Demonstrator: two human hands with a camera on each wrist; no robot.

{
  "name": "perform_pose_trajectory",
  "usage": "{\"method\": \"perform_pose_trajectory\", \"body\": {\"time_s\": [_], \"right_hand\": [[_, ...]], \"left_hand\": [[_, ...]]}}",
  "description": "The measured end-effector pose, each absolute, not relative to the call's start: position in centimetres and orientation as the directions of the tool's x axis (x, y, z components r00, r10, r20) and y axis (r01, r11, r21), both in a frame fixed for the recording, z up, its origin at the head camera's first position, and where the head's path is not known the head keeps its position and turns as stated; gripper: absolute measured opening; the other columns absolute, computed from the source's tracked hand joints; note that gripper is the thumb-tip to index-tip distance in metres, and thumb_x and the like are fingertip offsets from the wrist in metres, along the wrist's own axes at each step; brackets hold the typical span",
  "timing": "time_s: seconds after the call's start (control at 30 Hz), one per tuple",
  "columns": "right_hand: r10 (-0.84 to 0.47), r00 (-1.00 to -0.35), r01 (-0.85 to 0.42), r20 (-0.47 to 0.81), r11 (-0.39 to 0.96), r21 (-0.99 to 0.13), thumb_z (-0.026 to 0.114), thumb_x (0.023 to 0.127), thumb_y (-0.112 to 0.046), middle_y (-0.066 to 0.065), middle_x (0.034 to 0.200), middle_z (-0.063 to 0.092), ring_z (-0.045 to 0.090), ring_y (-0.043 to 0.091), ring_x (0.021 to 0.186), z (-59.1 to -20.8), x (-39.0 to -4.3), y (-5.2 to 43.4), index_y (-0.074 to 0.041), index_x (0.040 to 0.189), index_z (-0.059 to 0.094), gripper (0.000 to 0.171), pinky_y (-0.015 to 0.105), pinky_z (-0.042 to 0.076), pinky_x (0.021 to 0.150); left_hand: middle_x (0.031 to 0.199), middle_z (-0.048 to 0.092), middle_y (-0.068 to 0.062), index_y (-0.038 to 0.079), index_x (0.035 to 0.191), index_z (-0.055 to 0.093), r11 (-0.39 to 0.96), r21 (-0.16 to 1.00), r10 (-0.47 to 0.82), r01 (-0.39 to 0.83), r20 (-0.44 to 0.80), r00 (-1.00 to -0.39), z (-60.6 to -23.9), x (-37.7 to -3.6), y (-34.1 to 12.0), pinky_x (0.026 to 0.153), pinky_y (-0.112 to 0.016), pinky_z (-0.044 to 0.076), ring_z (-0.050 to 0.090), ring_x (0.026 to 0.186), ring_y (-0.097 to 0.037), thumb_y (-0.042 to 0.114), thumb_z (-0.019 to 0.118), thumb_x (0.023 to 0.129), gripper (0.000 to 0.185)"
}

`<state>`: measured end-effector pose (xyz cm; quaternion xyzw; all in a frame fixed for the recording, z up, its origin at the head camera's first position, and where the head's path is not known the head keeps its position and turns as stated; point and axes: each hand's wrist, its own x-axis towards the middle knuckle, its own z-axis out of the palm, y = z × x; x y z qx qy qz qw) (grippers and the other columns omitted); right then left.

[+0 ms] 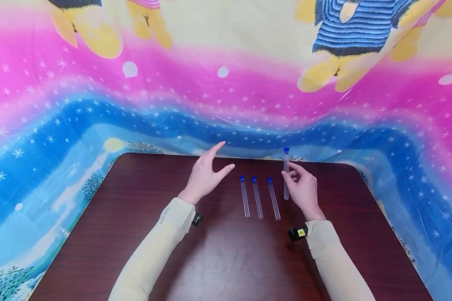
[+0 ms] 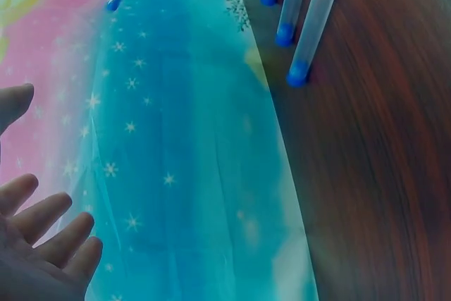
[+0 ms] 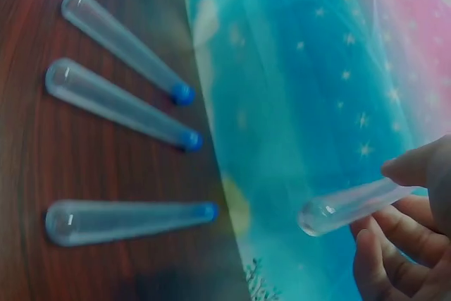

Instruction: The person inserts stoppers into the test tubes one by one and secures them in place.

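My right hand pinches a clear test tube with a blue cap between thumb and fingers, holding it upright above the table. In the right wrist view the rounded bottom of this held tube points away from the hand. To its left, three similar capped tubes lie side by side: a left tube, a middle tube and a right tube, blue caps toward the far edge. My left hand hovers left of them, fingers extended and thumb spread, holding nothing.
The dark brown wooden table has rounded far corners. A patterned cloth in pink, blue and cream hangs behind and around it. Both wrists carry small black devices, the left device and the right device.
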<state>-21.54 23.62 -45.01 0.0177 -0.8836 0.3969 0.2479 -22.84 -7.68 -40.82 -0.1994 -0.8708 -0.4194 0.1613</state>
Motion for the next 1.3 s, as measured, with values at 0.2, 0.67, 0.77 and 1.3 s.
{"method": "perform_pose_trajectory", "body": {"time_s": [0.2, 0.67, 0.77, 1.3], "right_hand": [[0.102, -0.949, -0.132, 0.299, 0.733, -0.667, 0.073, 0.096, -0.019, 0.009, 0.083, 0.072, 0.065, 0.021, 0.065, -46.2, -21.4, 25.1, 0.0, 0.13, 0.067, 0.039, 0.036, 0.051, 0.06], [0.005, -1.0, 0.011, -0.011, 0.838, -0.545, 0.073, 0.095, -0.018, 0.005, 0.076, 0.067, 0.059, 0.016, 0.058, -49.4, -21.1, 26.0, 0.005, 0.128, 0.065, 0.041, 0.035, 0.05, 0.055], [0.014, -0.999, 0.03, -0.032, 0.839, -0.544, 0.074, 0.094, -0.019, 0.004, 0.073, 0.064, 0.057, 0.017, 0.055, -49.7, -21.1, 26.0, 0.004, 0.126, 0.066, 0.041, 0.034, 0.048, 0.052], [0.027, -0.979, -0.068, 0.202, 0.891, -0.449, 0.058, 0.101, -0.051, 0.02, 0.114, 0.069, 0.066, 0.036, 0.094, -47.1, -22.4, 26.2, 0.001, 0.133, 0.064, 0.061, 0.054, 0.053, 0.077]], "left_hand": [[0.163, 0.032, 0.004, 0.028, 0.16, 0.035, 0.608, 0.61, 0.216, 0.508, 0.489, -0.845, -40.5, -23.5, -8.7, 0.118, -0.047, 0.027, 0.031, 0.148, -0.019, 0.053, 0.071, 0.092, 0.08], [0.167, 0.022, -0.002, 0.036, 0.163, 0.02, 0.705, 0.524, 0.242, 0.478, 0.456, -0.857, -40.1, -24.4, -10.0, 0.118, -0.054, 0.021, 0.021, 0.152, -0.026, 0.072, 0.064, 0.087, 0.095], [0.167, 0.023, -0.003, 0.036, 0.163, 0.02, 0.717, 0.513, 0.243, 0.472, 0.451, -0.859, -40.1, -24.5, -10.0, 0.118, -0.056, 0.021, 0.018, 0.153, -0.022, 0.073, 0.063, 0.086, 0.095], [0.168, 0.02, -0.006, 0.025, 0.164, 0.023, 0.777, 0.429, 0.269, 0.461, 0.436, -0.859, -39.7, -25.5, -10.9, 0.12, -0.052, 0.015, 0.016, 0.153, -0.025, 0.075, 0.059, 0.087, 0.098]]}}
